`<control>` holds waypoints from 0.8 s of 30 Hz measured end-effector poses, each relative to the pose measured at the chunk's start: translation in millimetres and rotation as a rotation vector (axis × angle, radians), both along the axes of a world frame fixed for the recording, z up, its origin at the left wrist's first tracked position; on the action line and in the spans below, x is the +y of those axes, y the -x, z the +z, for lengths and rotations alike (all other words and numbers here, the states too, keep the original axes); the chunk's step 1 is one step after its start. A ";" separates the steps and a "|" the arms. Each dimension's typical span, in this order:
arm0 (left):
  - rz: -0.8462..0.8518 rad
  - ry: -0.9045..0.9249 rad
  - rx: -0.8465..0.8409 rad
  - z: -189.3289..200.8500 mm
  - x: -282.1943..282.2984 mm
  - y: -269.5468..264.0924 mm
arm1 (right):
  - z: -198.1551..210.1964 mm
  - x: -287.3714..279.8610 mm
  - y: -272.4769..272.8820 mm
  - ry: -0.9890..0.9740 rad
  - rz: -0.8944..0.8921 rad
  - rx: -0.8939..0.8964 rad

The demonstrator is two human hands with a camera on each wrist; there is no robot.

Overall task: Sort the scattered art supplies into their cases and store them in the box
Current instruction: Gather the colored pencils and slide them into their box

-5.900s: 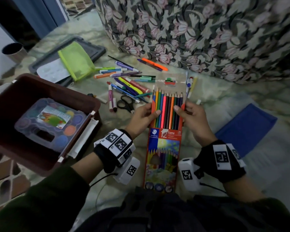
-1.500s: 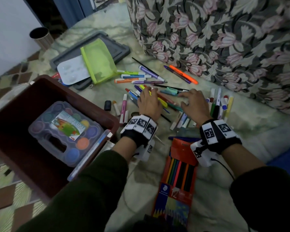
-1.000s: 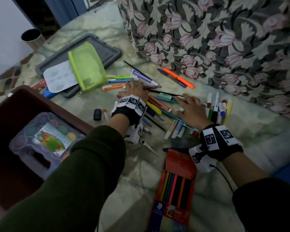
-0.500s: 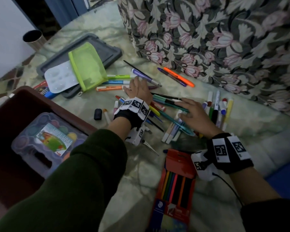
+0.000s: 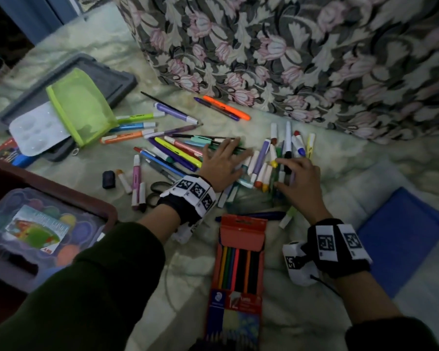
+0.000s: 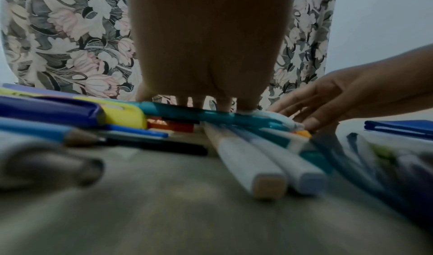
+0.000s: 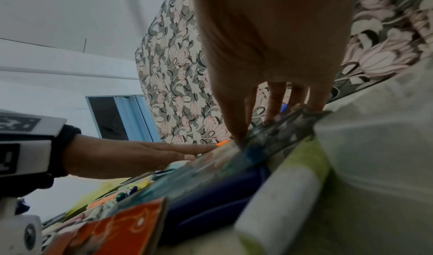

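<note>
Both hands have left the pencil box (image 5: pixel 235 269) and moved onto the marker pile (image 5: pixel 261 163). Left hand (image 5: pixel 219 165) lies flat with fingers spread; right hand (image 5: pixel 298 182) is loosely curled, gripping nothing visible. Done: 1 paint set (image 5: pixel 33 234) in the brown box (image 5: pixel 69 191), pencils boxed. Left: roughly 30 loose markers, 1 scissors (image 5: pixel 156 191), 1 green pouch (image 5: pixel 81 107).
</note>
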State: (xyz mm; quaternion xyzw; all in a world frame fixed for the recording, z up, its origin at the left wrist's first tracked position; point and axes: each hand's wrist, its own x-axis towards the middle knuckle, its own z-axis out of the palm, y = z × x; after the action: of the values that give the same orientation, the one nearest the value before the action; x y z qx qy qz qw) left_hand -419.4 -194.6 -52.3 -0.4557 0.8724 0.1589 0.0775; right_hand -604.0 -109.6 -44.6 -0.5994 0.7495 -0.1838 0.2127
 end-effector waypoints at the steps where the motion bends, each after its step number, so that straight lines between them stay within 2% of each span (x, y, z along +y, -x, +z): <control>1: 0.014 0.005 -0.012 0.5 -1.7 -1.7 | -1.8 1.0 0.8 0.000 -0.009 0.012; 9: 0.144 0.063 -0.073 9.9 -7.6 -4.9 | -2.2 3.0 9.3 -0.016 -0.142 -0.011; 13: -0.005 0.064 0.050 19.5 4.2 3.8 | 3.2 4.2 10.4 0.008 -0.219 -0.027; 15: -0.111 0.012 0.051 19.7 14.8 7.4 | 6.0 4.7 9.0 -0.004 -0.190 -0.019; 17: -0.178 0.001 -0.053 15.2 24.3 10.0 | 6.7 7.3 4.5 -0.041 -0.127 -0.013; 20: -0.185 -0.024 -0.166 6.2 30.1 10.2 | 3.5 16.6 -4.3 -0.072 -0.069 -0.001; 24: -0.207 0.105 -0.213 0.5 25.7 4.4 | -2.0 27.9 -13.8 -0.048 0.012 0.042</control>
State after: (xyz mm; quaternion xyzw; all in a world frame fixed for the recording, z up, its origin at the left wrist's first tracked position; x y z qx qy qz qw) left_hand -423.8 -169.0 -51.8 -0.3809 0.9087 0.0548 0.1617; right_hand -590.2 -81.7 -46.7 -0.6022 0.7545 -0.1519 0.2120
